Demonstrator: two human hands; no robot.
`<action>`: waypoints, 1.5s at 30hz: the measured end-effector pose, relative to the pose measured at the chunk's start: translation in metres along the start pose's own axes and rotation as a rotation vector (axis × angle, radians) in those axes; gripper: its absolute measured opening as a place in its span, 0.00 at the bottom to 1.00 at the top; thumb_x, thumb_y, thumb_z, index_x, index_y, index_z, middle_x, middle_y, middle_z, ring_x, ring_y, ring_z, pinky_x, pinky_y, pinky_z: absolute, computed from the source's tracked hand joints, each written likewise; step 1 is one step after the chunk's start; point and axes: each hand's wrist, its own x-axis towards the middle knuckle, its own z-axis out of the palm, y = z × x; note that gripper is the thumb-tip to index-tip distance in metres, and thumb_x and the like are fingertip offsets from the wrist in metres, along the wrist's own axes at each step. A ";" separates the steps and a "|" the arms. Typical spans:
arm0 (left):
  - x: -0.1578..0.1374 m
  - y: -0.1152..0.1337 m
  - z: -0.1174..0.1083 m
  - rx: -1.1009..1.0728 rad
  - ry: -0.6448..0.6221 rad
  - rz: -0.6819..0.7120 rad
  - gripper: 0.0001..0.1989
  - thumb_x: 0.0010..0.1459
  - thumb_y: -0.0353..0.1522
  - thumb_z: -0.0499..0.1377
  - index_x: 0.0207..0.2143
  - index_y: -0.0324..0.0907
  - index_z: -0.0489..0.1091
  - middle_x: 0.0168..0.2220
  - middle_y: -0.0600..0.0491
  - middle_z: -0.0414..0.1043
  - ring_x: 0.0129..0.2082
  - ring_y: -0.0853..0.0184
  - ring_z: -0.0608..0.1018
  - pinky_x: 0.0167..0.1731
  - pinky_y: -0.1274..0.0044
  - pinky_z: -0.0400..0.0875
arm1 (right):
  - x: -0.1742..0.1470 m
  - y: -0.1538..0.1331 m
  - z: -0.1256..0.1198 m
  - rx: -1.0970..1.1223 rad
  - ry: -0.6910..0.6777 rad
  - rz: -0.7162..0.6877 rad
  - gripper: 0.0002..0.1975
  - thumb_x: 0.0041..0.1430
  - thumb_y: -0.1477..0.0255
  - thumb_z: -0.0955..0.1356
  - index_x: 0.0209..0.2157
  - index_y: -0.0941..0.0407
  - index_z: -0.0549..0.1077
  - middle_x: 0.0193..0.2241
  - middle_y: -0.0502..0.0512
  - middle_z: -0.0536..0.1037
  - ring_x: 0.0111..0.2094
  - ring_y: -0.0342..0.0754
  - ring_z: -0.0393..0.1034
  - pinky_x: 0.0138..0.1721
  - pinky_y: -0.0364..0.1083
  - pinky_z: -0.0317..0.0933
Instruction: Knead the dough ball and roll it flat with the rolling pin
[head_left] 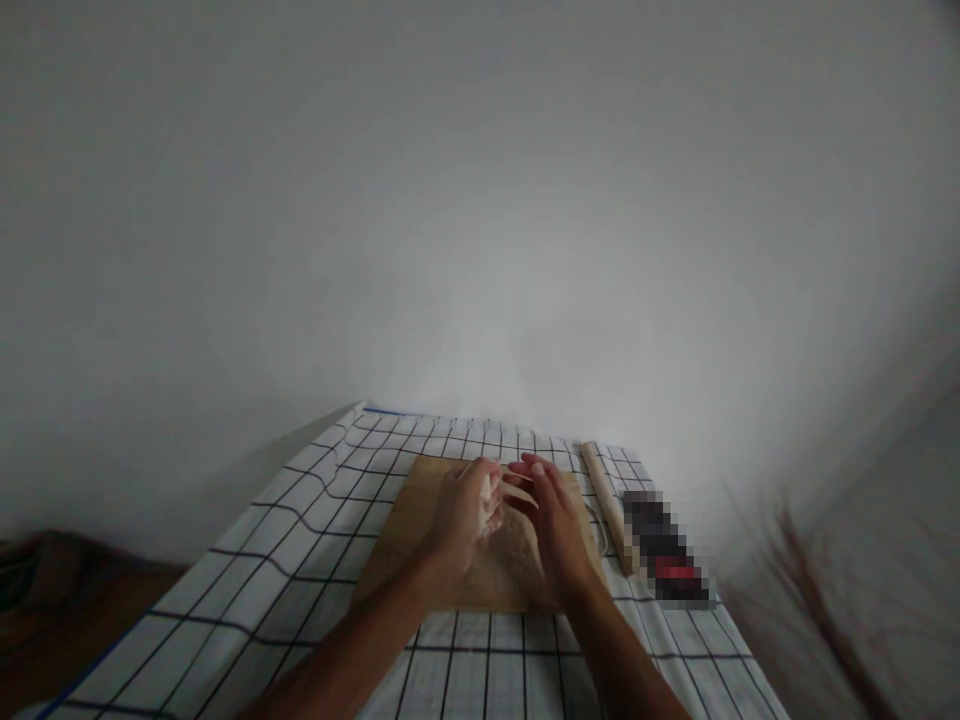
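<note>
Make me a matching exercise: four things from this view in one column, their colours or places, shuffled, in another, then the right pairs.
Column one
1. checked cloth
2. board
3. wooden rod
4. left hand

Column two
A. between the board and a pixelated dark item
B. over the board, beside the right hand
C. white, crossed by dark lines
D. tan, directly beneath both hands

Right pairs: 1-C, 2-D, 3-A, 4-B
</note>
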 end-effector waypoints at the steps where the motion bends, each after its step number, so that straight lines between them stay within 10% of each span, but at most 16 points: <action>1: -0.001 -0.003 0.001 -0.017 0.020 -0.005 0.13 0.50 0.39 0.60 0.21 0.42 0.62 0.17 0.62 0.55 0.14 0.76 0.59 0.15 0.82 0.52 | -0.004 -0.002 0.003 -0.106 -0.026 -0.063 0.17 0.66 0.56 0.65 0.49 0.50 0.73 0.47 0.56 0.77 0.47 0.53 0.73 0.49 0.53 0.68; 7: -0.004 -0.016 -0.001 0.003 0.001 -0.038 0.15 0.51 0.44 0.62 0.29 0.41 0.69 0.22 0.58 0.67 0.17 0.74 0.67 0.16 0.82 0.55 | -0.015 -0.006 0.008 -0.517 -0.062 -0.380 0.15 0.70 0.63 0.62 0.53 0.50 0.72 0.55 0.55 0.72 0.58 0.52 0.64 0.61 0.53 0.57; 15: 0.003 -0.010 -0.007 -0.308 -0.249 -0.283 0.16 0.58 0.44 0.61 0.33 0.40 0.68 0.24 0.57 0.69 0.19 0.72 0.72 0.12 0.83 0.54 | -0.009 -0.005 0.000 -0.523 -0.001 -0.313 0.18 0.72 0.61 0.57 0.55 0.50 0.70 0.56 0.54 0.72 0.59 0.51 0.64 0.63 0.54 0.55; 22: -0.004 -0.018 -0.004 -0.295 -0.322 -0.148 0.12 0.61 0.37 0.62 0.44 0.40 0.71 0.37 0.51 0.78 0.37 0.63 0.80 0.35 0.75 0.73 | -0.018 -0.009 0.008 -0.728 -0.082 -0.479 0.20 0.67 0.64 0.63 0.58 0.50 0.70 0.64 0.59 0.63 0.61 0.57 0.63 0.60 0.59 0.61; 31: -0.012 -0.007 -0.003 -0.497 -0.571 -0.516 0.30 0.62 0.53 0.53 0.48 0.38 0.74 0.44 0.42 0.80 0.49 0.52 0.79 0.50 0.64 0.69 | -0.013 -0.016 0.015 -0.981 -0.082 -0.525 0.20 0.62 0.64 0.68 0.54 0.55 0.74 0.61 0.64 0.68 0.60 0.60 0.66 0.58 0.59 0.63; 36: -0.016 0.002 -0.002 -0.486 -0.672 -0.504 0.35 0.63 0.56 0.48 0.52 0.36 0.72 0.48 0.40 0.78 0.52 0.52 0.77 0.54 0.64 0.66 | -0.011 -0.019 0.018 -0.849 -0.033 -0.523 0.09 0.62 0.65 0.69 0.38 0.54 0.79 0.40 0.57 0.81 0.41 0.52 0.76 0.46 0.50 0.67; 45: -0.009 -0.012 0.004 -0.179 -0.449 -0.304 0.27 0.63 0.50 0.55 0.51 0.39 0.71 0.57 0.39 0.71 0.56 0.54 0.73 0.55 0.66 0.66 | 0.012 -0.017 -0.010 -0.030 0.353 -0.036 0.28 0.63 0.47 0.62 0.18 0.52 0.59 0.11 0.44 0.61 0.12 0.42 0.54 0.16 0.43 0.49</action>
